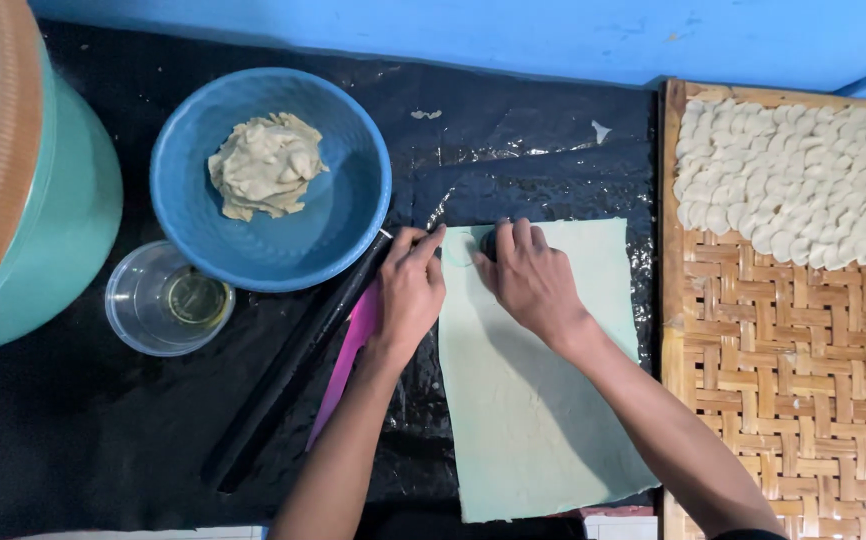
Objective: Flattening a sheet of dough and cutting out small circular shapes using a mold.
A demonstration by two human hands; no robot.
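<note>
A thin, pale rolled-out dough sheet (533, 400) lies on the black plastic-covered surface (73, 430). My right hand (528, 280) presses down on the sheet's far left corner, fingers closed over a small dark round cutter that is mostly hidden. My left hand (411, 290) rests at the sheet's left edge, fingertips touching a round cut mark (458, 250) in the dough. A black rolling pin (293, 370) and a pink flat tool (348, 360) lie just left of my left hand.
A blue bowl (343, 215) holds a lump of dough scraps (265, 165). A clear plastic cup (143, 310) with a little oil stands beside it. A teal container (63, 210) is at the left. A woven bamboo tray (783, 360) on the right carries several small dough rounds (803, 170).
</note>
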